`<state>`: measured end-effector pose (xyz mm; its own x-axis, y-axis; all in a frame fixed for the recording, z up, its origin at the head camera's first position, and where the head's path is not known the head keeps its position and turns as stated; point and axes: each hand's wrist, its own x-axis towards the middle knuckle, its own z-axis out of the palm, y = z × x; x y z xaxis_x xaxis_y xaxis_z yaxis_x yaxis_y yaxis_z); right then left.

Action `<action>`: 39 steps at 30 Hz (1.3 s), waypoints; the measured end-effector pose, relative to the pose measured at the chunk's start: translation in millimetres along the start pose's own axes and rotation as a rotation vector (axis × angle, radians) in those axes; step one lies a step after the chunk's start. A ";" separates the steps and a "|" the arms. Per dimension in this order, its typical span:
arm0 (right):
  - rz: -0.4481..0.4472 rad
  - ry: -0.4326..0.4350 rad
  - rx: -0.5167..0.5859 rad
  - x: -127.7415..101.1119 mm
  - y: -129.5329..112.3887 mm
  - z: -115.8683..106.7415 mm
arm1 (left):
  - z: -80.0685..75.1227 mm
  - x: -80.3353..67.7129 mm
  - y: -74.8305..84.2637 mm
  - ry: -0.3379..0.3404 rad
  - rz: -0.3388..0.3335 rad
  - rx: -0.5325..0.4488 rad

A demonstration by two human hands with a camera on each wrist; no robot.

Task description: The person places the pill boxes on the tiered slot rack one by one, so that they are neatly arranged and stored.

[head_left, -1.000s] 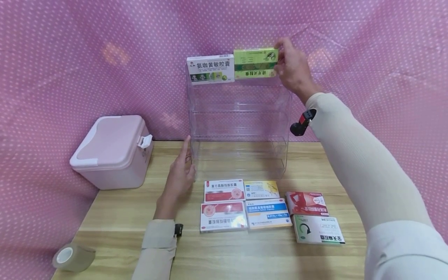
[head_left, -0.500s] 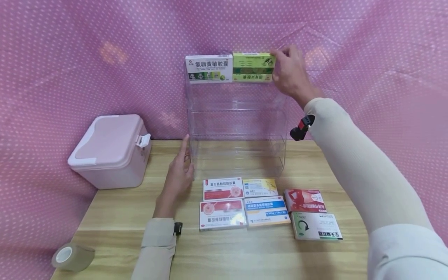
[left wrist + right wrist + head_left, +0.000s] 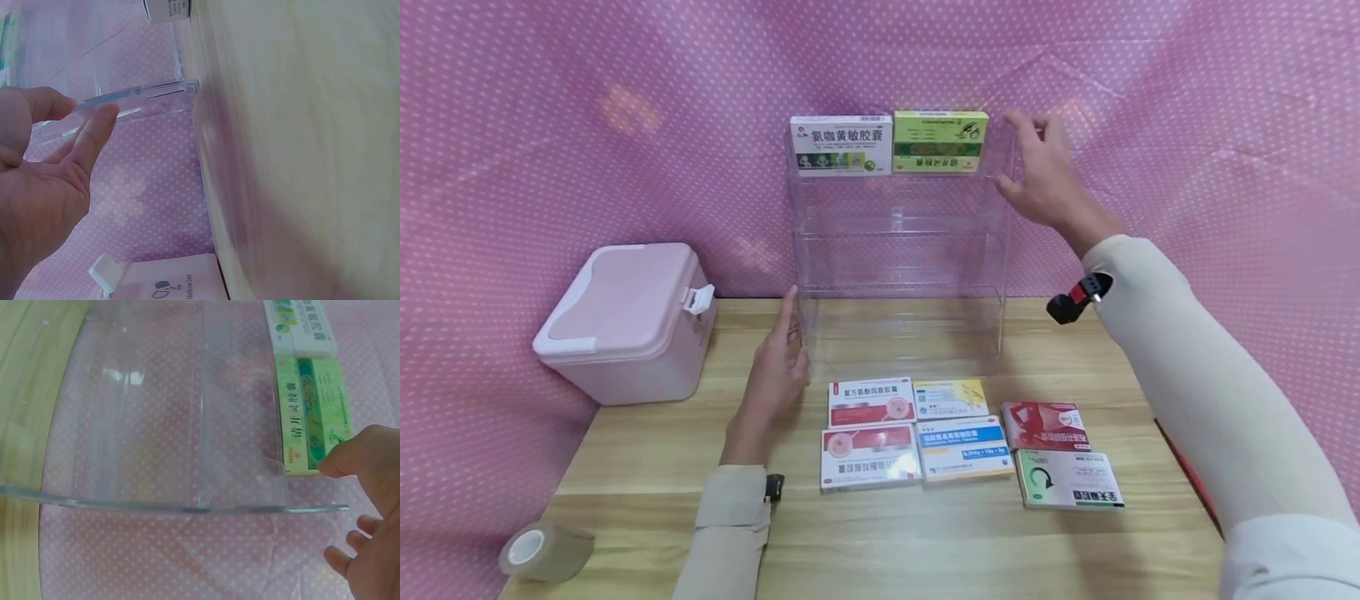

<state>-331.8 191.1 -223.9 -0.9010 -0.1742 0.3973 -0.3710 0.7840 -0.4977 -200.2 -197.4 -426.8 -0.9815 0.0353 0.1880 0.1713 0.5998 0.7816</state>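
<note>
Six boxes (image 3: 958, 433) lay on the wooden table (image 3: 925, 542); both hands, left hand (image 3: 772, 377) and right hand (image 3: 1043, 179), were open; only the right wrist view showed the thumb (image 3: 340, 459) touching the green box (image 3: 940, 142).

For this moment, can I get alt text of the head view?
A right hand hovers open beside a green box on the top shelf of a clear rack; the left hand rests against the rack's base. Six medicine boxes lie on the wooden table.

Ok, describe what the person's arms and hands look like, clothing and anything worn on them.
Both arms wear long, snug, ribbed beige sleeves that end at the wrists. The left hand and right hand are bare, with no gloves or rings visible. A small black device sits at the left cuff. A black device with a red part sits under the right wrist.
</note>
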 end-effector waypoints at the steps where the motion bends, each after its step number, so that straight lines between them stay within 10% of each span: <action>1: 0.005 -0.011 0.007 -5.6 1.4 -1.8 | -0.4 -0.1 0.5 0.000 -0.004 -0.004; 16: 0.106 -0.140 0.042 -127.1 74.6 1.1 | 1.5 1.8 -3.1 -0.011 0.025 -0.016; 26: 0.028 -0.470 0.162 -210.8 122.1 31.9 | -1.2 -0.2 -3.4 0.003 0.017 -0.011; 39: 0.308 -0.596 0.309 -299.3 158.4 44.4 | -1.2 0.6 -1.0 0.001 0.007 -0.027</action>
<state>-130.8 340.9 -455.9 -0.9113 -0.3362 -0.2378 -0.0489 0.6617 -0.7482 -200.8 -199.0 -426.7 -0.9802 0.0385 0.1942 0.1804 0.5781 0.7958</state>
